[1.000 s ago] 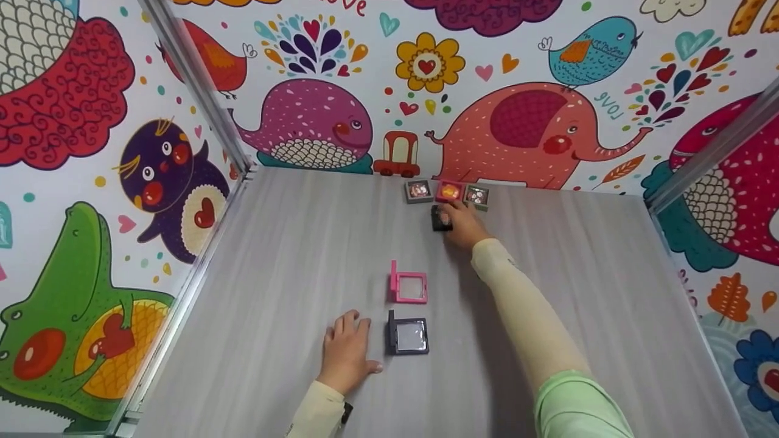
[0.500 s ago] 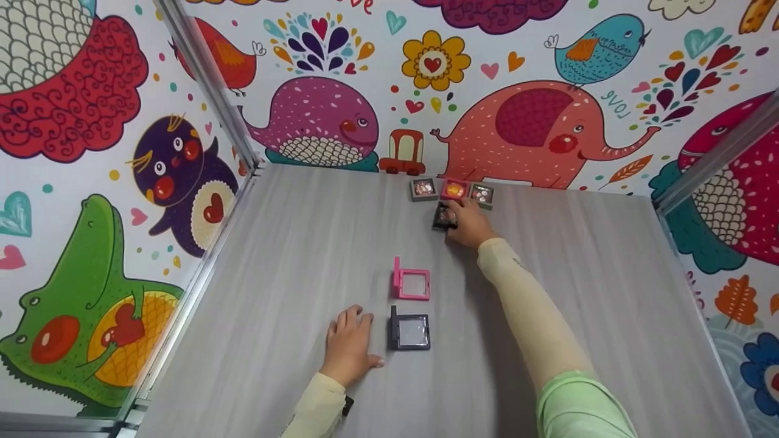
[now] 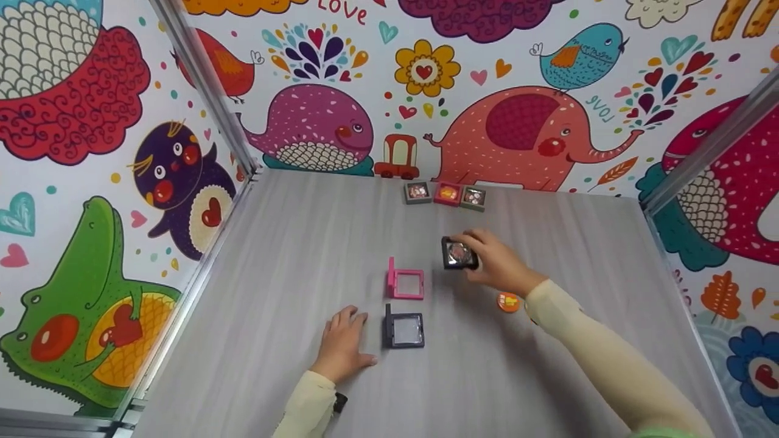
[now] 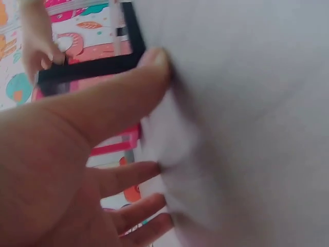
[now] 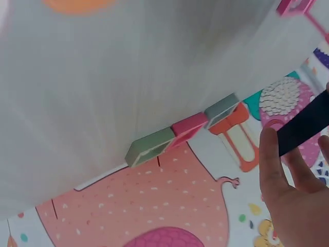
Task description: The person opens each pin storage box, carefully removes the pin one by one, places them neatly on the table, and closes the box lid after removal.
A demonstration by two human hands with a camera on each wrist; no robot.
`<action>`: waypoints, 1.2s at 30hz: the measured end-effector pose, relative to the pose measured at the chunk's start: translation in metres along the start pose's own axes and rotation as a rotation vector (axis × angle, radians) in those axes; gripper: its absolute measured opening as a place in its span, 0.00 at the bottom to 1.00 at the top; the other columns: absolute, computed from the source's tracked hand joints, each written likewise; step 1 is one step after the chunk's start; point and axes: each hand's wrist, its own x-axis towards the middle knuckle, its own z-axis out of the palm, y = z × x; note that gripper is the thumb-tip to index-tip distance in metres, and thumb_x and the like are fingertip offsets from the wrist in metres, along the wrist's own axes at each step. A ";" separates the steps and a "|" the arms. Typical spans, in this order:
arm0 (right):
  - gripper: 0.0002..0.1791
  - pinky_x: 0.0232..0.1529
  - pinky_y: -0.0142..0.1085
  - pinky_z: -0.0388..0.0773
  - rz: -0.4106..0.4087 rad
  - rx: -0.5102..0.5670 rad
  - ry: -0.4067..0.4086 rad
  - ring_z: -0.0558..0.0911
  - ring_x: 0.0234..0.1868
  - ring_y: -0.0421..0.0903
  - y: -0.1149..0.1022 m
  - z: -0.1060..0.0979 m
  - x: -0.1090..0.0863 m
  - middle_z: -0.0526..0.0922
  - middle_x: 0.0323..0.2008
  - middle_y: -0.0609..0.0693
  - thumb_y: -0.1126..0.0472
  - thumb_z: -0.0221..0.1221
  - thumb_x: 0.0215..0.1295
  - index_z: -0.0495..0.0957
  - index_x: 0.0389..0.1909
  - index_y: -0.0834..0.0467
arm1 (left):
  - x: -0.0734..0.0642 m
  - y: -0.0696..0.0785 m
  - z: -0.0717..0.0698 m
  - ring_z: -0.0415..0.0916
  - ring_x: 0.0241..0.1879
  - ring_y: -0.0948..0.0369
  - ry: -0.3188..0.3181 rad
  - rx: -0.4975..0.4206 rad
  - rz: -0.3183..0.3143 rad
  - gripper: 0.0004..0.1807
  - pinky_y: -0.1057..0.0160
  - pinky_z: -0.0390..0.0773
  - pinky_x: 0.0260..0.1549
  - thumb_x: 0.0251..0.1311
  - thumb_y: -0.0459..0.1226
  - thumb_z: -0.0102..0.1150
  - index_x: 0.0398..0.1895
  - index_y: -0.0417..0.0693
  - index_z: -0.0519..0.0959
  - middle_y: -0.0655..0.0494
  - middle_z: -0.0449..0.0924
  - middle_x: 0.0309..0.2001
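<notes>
My right hand (image 3: 496, 258) grips a small black square box (image 3: 459, 253) by its edges, a patterned face showing through its window. The right wrist view shows the box's black side (image 5: 303, 123) between thumb and fingers. Palm down, my left hand (image 3: 342, 347) rests on the table with relaxed, spread fingers. Just to its right stands a dark box frame (image 3: 406, 345), its lid raised upright. Behind that is a similar pink box frame (image 3: 406, 296), also with its lid up. A round orange badge (image 3: 508, 302) lies near my right wrist.
Along the back wall sit a grey box (image 3: 418, 199), a red-pink box (image 3: 448, 202) and a green box (image 3: 473, 207), each with a picture inside. Printed cartoon walls with metal corner rails (image 3: 207, 91) enclose the grey table (image 3: 292, 255).
My right hand has carried the black box away from the back row toward me. The orange badge, earlier under my right forearm, now shows. My left hand stays put.
</notes>
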 end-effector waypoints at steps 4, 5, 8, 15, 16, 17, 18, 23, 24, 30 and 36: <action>0.46 0.67 0.55 0.79 -0.038 0.008 0.025 0.74 0.69 0.56 -0.013 -0.009 -0.024 0.74 0.69 0.55 0.65 0.81 0.58 0.73 0.78 0.46 | 0.007 -0.008 -0.031 0.67 0.73 0.36 -0.043 -0.219 -0.030 0.43 0.36 0.67 0.73 0.59 0.37 0.82 0.75 0.33 0.71 0.34 0.70 0.72; 0.47 0.67 0.55 0.79 -0.045 0.004 0.033 0.74 0.69 0.56 -0.017 -0.011 -0.028 0.74 0.69 0.55 0.64 0.81 0.58 0.73 0.78 0.45 | 0.009 -0.007 -0.039 0.68 0.73 0.38 -0.033 -0.265 -0.040 0.41 0.37 0.68 0.72 0.64 0.38 0.79 0.76 0.34 0.71 0.36 0.71 0.73; 0.46 0.65 0.52 0.81 -0.092 -0.011 0.056 0.74 0.68 0.53 -0.032 -0.016 -0.035 0.75 0.68 0.54 0.63 0.81 0.58 0.73 0.77 0.45 | 0.016 0.006 -0.063 0.71 0.72 0.43 0.045 -0.367 -0.004 0.34 0.40 0.70 0.71 0.72 0.42 0.72 0.77 0.41 0.72 0.43 0.74 0.72; 0.45 0.62 0.47 0.83 -0.284 -0.031 0.086 0.75 0.66 0.50 -0.078 -0.017 -0.037 0.77 0.67 0.52 0.59 0.81 0.59 0.73 0.78 0.46 | 0.028 0.074 -0.087 0.69 0.74 0.51 0.028 -0.379 0.242 0.47 0.46 0.75 0.69 0.65 0.57 0.75 0.82 0.52 0.68 0.53 0.70 0.76; 0.45 0.62 0.47 0.83 -0.306 -0.030 0.084 0.75 0.66 0.49 -0.084 -0.017 -0.037 0.77 0.67 0.52 0.58 0.81 0.59 0.72 0.78 0.46 | 0.029 0.082 -0.086 0.70 0.73 0.51 0.018 -0.366 0.270 0.49 0.47 0.76 0.68 0.63 0.59 0.76 0.82 0.52 0.68 0.53 0.70 0.76; 0.46 0.62 0.46 0.83 -0.324 -0.029 0.083 0.75 0.66 0.49 -0.088 -0.016 -0.038 0.77 0.67 0.51 0.57 0.81 0.59 0.72 0.78 0.46 | 0.030 0.089 -0.084 0.71 0.71 0.52 0.014 -0.353 0.293 0.50 0.48 0.77 0.67 0.62 0.59 0.77 0.82 0.51 0.68 0.53 0.71 0.75; 0.46 0.62 0.45 0.83 -0.338 -0.027 0.081 0.74 0.66 0.48 -0.092 -0.016 -0.038 0.76 0.68 0.51 0.56 0.81 0.60 0.72 0.78 0.46 | 0.030 0.094 -0.083 0.73 0.69 0.53 0.020 -0.340 0.312 0.50 0.49 0.79 0.65 0.61 0.58 0.78 0.81 0.50 0.68 0.53 0.72 0.74; 0.44 0.63 0.46 0.83 -0.367 0.010 0.097 0.74 0.66 0.48 -0.102 -0.014 -0.042 0.77 0.68 0.49 0.56 0.81 0.60 0.73 0.77 0.46 | 0.032 0.103 -0.076 0.75 0.60 0.57 0.090 -0.288 0.373 0.46 0.53 0.83 0.58 0.58 0.49 0.84 0.77 0.46 0.73 0.54 0.75 0.65; 0.44 0.63 0.47 0.83 -0.367 0.022 0.102 0.74 0.66 0.48 -0.102 -0.013 -0.043 0.77 0.68 0.49 0.56 0.81 0.60 0.74 0.76 0.46 | 0.032 0.103 -0.075 0.75 0.62 0.56 0.102 -0.277 0.378 0.45 0.52 0.82 0.59 0.58 0.47 0.85 0.76 0.45 0.74 0.54 0.75 0.64; 0.41 0.63 0.49 0.83 -0.360 0.218 0.135 0.74 0.69 0.52 -0.102 -0.007 -0.050 0.73 0.72 0.49 0.56 0.78 0.65 0.73 0.77 0.48 | 0.030 0.104 -0.076 0.77 0.52 0.54 0.116 -0.286 0.371 0.40 0.52 0.85 0.49 0.56 0.44 0.86 0.71 0.46 0.78 0.51 0.76 0.62; 0.32 0.68 0.58 0.77 -0.071 1.037 0.029 0.71 0.73 0.63 -0.107 0.001 -0.064 0.66 0.79 0.59 0.64 0.53 0.82 0.61 0.83 0.51 | 0.025 0.110 -0.079 0.78 0.50 0.60 0.103 -0.386 0.366 0.39 0.60 0.85 0.51 0.56 0.42 0.86 0.70 0.49 0.79 0.54 0.75 0.64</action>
